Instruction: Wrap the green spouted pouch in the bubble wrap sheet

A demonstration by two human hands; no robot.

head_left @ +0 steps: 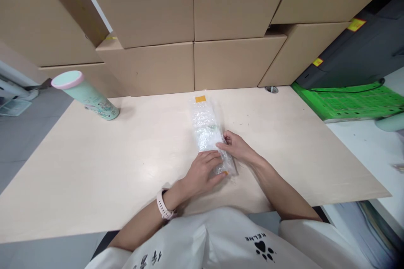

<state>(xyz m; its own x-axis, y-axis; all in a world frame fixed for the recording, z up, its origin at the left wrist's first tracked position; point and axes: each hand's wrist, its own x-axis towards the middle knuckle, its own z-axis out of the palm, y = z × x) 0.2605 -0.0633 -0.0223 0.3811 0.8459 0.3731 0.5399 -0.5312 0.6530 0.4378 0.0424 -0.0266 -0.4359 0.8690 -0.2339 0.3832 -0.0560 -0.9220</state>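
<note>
A long, narrow strip of clear bubble wrap (203,118) lies on the table, with a small orange patch at its far end and another near its close end. Something white and flat shows through the plastic at its middle; its kind is unclear. My left hand (203,172) holds the near part from the left, fingers laid over the wrap and thumb by the lower end. On the other side, my right hand (236,146) grips the wrap's right edge, with thumb on top and the other fingers curled.
A mint-green tumbler (91,98) with a pink rim stands at the table's left. Stacked cardboard boxes (164,69) line the back edge. To the right are a green plastic crate (356,101) and a dark grey case (362,50). The pale wooden table (104,176) ends close to my body.
</note>
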